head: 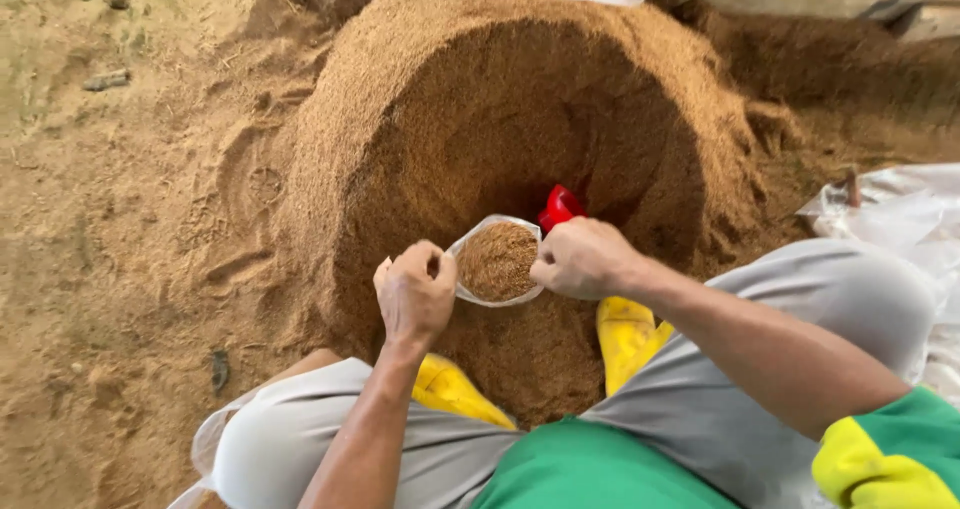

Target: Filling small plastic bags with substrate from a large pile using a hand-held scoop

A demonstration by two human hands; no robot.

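Holding the small clear plastic bag of brown sawdust (497,261) upright at the hollowed sawdust mound's (420,109) six o'clock, left hand (415,294) pinching its nine o'clock rim, right hand (583,259) its three o'clock beside the red scoop (560,206), keeping both grips level against spilling.

Sawdust wall (640,119) behind, knees beside.

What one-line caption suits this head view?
Both hands, left and right, hold open a sawdust-filled clear bag before a sawdust mound.
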